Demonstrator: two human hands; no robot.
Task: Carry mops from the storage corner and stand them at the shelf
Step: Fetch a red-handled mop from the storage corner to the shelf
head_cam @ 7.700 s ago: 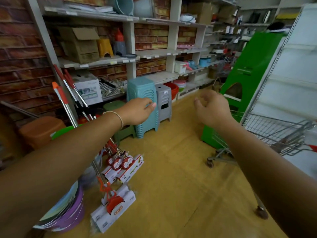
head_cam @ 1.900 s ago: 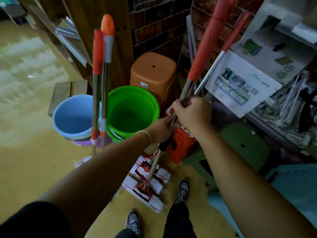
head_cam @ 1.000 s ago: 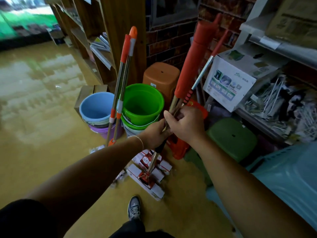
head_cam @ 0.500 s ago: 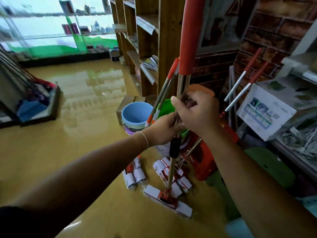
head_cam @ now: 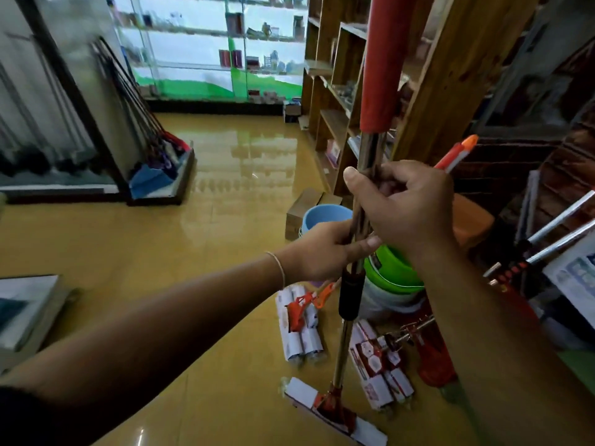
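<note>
Both arms outstretched: right hand (head_cam: 409, 207) above, left hand (head_cam: 325, 252) below, fingers wrapped tight around the upright red-gripped steel mop pole (head_cam: 363, 175).

I'm looking across a glossy yellow floor (head_cam: 225, 194) that is reflecting daylight from glass display shelving (head_cam: 209, 46) far ahead of the hands. Wooden shelving (head_cam: 335, 75) is standing just beyond them, with a brick wall (head_cam: 566, 169) showing off to their right.
</note>
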